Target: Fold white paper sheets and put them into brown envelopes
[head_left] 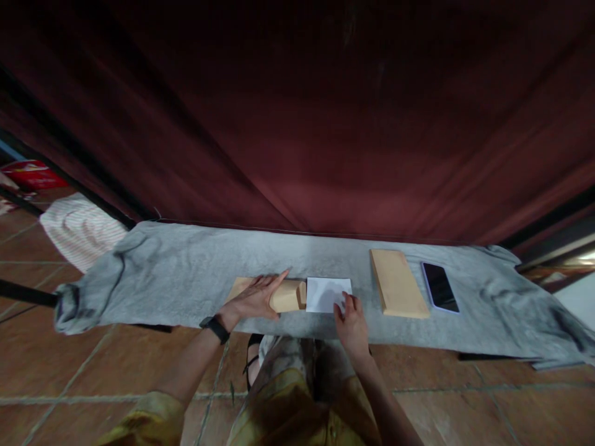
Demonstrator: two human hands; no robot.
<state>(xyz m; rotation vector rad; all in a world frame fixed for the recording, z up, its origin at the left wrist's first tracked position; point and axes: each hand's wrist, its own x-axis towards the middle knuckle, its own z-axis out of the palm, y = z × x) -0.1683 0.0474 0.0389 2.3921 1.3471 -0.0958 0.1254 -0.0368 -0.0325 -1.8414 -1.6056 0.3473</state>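
Note:
A tan paper envelope point(287, 297) lies flat on the grey cloth, its flap end facing right. My left hand point(255, 298), wearing a dark wristwatch, rests on it with fingers and thumb spread. A white sheet of paper point(321, 293) lies just right of the envelope's flap end. At the sheet's lower right edge is my right hand point(352, 323), fingers bent and thumb near the paper; whether it pinches the edge I cannot make out. Part of the envelope is hidden under my left hand.
A stack of tan envelopes point(400, 284) lies to the right, with a phone point(440, 287) beyond it. The grey cloth point(186, 254) covers a narrow bench. A dark red curtain point(297, 124) hangs behind. Striped fabric point(83, 229) is at the left.

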